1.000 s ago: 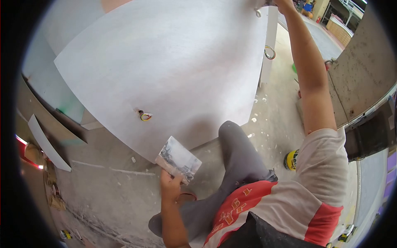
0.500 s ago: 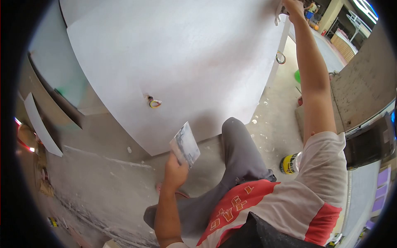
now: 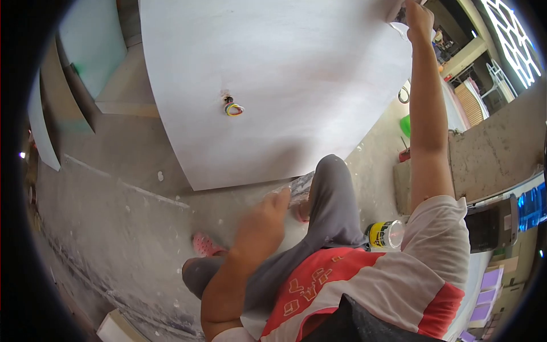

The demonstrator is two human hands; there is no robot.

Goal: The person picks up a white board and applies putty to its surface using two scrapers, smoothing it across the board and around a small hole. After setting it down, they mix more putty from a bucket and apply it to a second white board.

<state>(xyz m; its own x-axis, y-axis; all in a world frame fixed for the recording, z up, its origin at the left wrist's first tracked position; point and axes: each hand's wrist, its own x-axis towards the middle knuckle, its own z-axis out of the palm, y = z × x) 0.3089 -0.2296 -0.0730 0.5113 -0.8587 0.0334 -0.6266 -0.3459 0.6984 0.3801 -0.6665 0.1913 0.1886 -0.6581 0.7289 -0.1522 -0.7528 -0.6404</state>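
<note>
A large white panel (image 3: 273,85) fills the upper middle of the view, with a coil of coloured wires (image 3: 232,108) sticking out of a hole. High on its right side, my right hand (image 3: 420,23) is closed round a broad putty knife (image 3: 397,11), whose blade lies against or very near the surface. My left hand (image 3: 265,222), blurred by motion, grips a flat putty-smeared plate (image 3: 301,189) in front of my knee. That plate is tilted and seen at a steep angle.
A yellow-and-black tub (image 3: 384,234) stands by my right side. A green container (image 3: 405,125) is beyond the panel's right edge. A concrete block (image 3: 496,137) is at the right. Boards (image 3: 85,57) lean at the left. Another person (image 3: 438,37) is far off.
My left hand has swung right, and its plate has turned from face-on to a steep angle. My right hand stays high at the panel's right side. The view has shifted.
</note>
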